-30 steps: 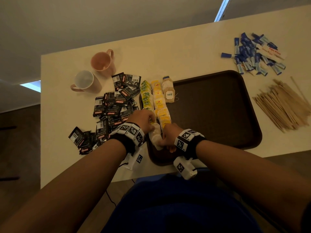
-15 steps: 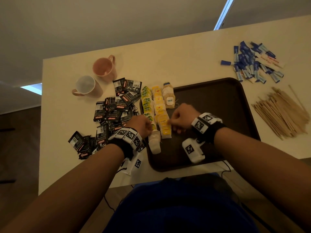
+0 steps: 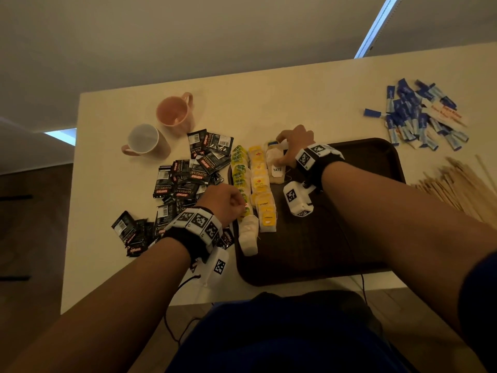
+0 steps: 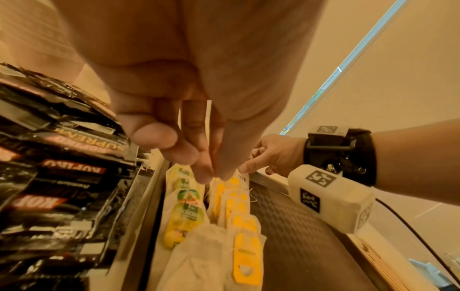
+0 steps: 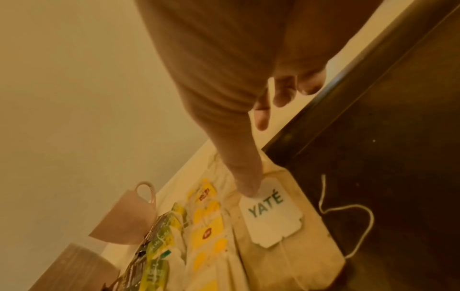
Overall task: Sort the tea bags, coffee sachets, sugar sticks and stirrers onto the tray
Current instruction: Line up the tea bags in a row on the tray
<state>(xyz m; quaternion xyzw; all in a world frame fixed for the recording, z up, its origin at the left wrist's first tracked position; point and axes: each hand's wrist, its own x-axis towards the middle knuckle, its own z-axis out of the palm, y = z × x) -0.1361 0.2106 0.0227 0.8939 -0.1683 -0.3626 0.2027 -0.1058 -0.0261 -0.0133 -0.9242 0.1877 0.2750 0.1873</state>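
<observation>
Right grip (image 3: pixel 291 146) rests with its thumb pressing the YATE-tagged tea bag (image 3: pixel 276 168) at the tray's far left corner; left grip (image 3: pixel 228 201) pinches together over the green-tagged row, perhaps on a string, though I cannot tell.
Largest risk first: the tray (image 3: pixel 349 211) sits hard against the coffee sachets (image 3: pixel 188 181) on the bench (image 3: pixel 269 103), so a sweep could drag sachets in; next, overlapped tea bag rows (image 3: pixel 259 184) could skew; smallest, a loose string (image 5: pixel 348 216) may snag fingers and pull the bag out of line.

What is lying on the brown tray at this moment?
On the tray, along its left side, lie rows of tea bags: green-tagged, yellow-tagged and a YATÉ-tagged one. The right hand covers the far end of the YATÉ row, so what lies there is hidden.
</observation>
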